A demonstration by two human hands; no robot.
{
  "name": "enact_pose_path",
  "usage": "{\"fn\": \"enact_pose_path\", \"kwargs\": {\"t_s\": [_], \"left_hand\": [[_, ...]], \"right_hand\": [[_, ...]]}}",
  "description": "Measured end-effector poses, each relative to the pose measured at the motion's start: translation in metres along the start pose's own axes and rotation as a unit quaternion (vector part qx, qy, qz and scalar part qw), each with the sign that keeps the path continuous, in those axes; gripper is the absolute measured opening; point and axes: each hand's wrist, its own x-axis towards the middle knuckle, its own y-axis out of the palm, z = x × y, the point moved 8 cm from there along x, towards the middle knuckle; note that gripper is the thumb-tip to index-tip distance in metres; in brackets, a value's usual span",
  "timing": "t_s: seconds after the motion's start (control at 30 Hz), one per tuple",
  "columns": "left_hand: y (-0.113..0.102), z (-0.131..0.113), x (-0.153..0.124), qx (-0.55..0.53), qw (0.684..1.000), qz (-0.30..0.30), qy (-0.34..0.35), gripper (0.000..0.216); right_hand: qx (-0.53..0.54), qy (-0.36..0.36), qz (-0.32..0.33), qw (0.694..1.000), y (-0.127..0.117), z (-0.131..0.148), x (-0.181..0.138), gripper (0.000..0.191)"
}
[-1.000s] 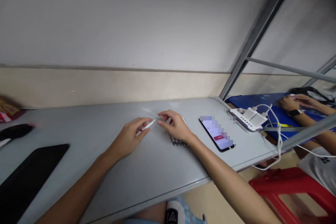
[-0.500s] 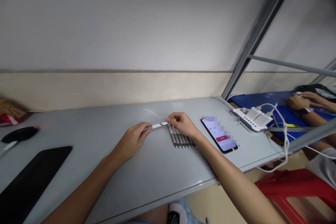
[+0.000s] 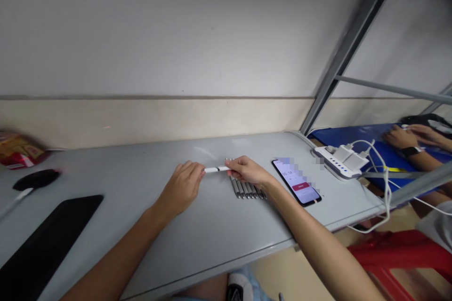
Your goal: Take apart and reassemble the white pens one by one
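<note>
A white pen [image 3: 216,169] is stretched level between my two hands just above the grey table [image 3: 212,225]. My left hand [image 3: 181,187] pinches its left end with closed fingers. My right hand [image 3: 247,171] pinches its right end. Under my right hand lies a row of several grey pens [image 3: 247,189], side by side on the table and partly hidden by my fingers.
A lit phone [image 3: 297,181] lies right of the pens, then a white power strip [image 3: 339,160] with chargers and cables. A black pad [image 3: 42,240] and a black mouse [image 3: 35,178] lie left. Another person's hands [image 3: 406,136] rest on a blue surface at far right. A red stool [image 3: 406,258] stands below.
My right hand took hold of the pen's right end, and both hands brought it level a little to the right. The row of grey pens came into view.
</note>
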Motion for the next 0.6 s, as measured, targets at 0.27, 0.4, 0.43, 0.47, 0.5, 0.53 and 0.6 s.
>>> {"fn": "enact_pose_path", "kwargs": {"t_s": [0.27,0.4,0.43,0.47,0.5,0.53,0.6], "left_hand": [[0.010,0.022,-0.003,-0.120,0.986,-0.007,-0.114,0.022],[0.010,0.018,0.000,-0.122,0.989,-0.020,-0.083,0.027],[0.010,0.017,0.001,-0.115,0.990,-0.021,-0.075,0.027],[0.010,0.017,0.001,-0.108,0.992,-0.019,-0.068,0.027],[0.010,0.017,0.001,-0.102,0.993,-0.017,-0.064,0.028],[0.010,0.017,0.001,-0.099,0.993,-0.014,-0.063,0.028],[0.010,0.019,0.000,-0.098,0.993,-0.010,-0.065,0.029]], "right_hand": [[-0.202,-0.212,-0.148,0.945,-0.005,0.045,-0.013,0.019],[-0.155,-0.174,-0.146,0.961,-0.011,0.033,-0.008,0.031],[-0.158,-0.155,-0.137,0.965,-0.011,0.028,-0.006,0.029],[-0.166,-0.142,-0.129,0.967,-0.010,0.025,-0.005,0.028],[-0.174,-0.141,-0.126,0.966,-0.010,0.024,-0.004,0.026],[-0.180,-0.148,-0.128,0.964,-0.009,0.025,-0.004,0.022],[-0.175,-0.166,-0.139,0.960,-0.010,0.027,-0.005,0.023]]}}
